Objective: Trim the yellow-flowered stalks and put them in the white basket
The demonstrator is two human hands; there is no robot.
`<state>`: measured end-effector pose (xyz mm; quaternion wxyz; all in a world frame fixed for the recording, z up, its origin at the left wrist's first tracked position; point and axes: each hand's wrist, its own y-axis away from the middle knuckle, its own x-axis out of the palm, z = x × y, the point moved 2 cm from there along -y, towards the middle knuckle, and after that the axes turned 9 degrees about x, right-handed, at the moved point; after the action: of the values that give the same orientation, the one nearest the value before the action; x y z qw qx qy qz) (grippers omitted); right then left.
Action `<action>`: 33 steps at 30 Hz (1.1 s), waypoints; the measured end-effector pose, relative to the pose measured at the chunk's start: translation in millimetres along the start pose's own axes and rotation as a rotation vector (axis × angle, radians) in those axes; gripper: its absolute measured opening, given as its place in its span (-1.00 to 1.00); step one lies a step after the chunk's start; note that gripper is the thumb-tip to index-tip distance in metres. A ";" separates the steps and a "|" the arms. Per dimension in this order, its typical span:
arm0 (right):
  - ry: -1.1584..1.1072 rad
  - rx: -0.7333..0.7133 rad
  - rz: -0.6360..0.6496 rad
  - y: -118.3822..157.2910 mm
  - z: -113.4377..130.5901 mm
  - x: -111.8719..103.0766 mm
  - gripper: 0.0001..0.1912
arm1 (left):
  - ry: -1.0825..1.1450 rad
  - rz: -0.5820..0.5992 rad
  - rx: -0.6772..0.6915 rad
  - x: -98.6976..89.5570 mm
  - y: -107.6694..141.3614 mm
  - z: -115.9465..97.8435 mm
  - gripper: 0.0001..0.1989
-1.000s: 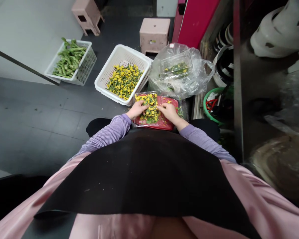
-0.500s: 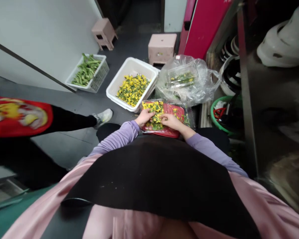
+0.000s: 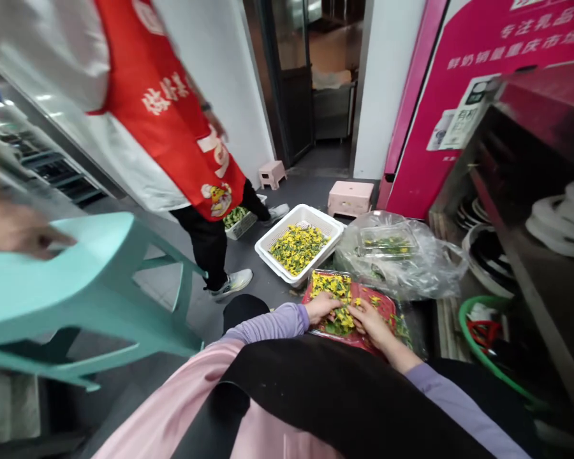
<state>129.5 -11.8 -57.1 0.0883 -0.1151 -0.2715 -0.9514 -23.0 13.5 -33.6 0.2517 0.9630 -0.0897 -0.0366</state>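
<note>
Yellow flowers with green stems fill a clear plastic box [image 3: 332, 282] low in front of me, over a red tray [image 3: 387, 308]. At the box's left side, my left hand [image 3: 320, 307] has its fingers curled in on some flowers. From the right, my right hand [image 3: 367, 319] pinches yellow flowers [image 3: 347, 319] between thumb and fingers, close to the left fingertips. A few loose flowers lie on the red tray. Just beyond stands a white basket [image 3: 264, 247] with a heap of the same flowers in it.
A clear plastic bag [image 3: 435, 274] with a lidded box [image 3: 387, 241] lies beyond the tray. A green basket [image 3: 465, 315] and shelving are at right. A co-worker in a red apron [image 3: 172, 127] stands at left, near a turquoise stool [image 3: 100, 287] touched by another person's hand [image 3: 19, 229].
My view has tilted up and swung left, so the doorway, the co-worker's apron and the turquoise stool now show. Both hands stay at the box, their fingertips still close together.
</note>
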 end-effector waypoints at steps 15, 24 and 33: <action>-0.360 0.080 -0.053 4.1 19.6 -8.6 -0.57 | -0.098 0.116 0.005 3.5 11.7 -31.5 -0.82; -0.651 0.319 -0.224 1.2 33.5 -19.5 -0.89 | 0.179 0.045 0.058 -0.1 10.9 -44.2 -0.86; -0.305 0.159 0.048 -3.5 9.2 1.2 -0.72 | 0.159 0.043 0.028 -1.1 12.7 -34.0 -0.93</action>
<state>129.0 -4.1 -50.9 0.0778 -0.2570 -0.3535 -0.8961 -22.1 19.0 2.3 0.2452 0.9641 -0.0904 0.0463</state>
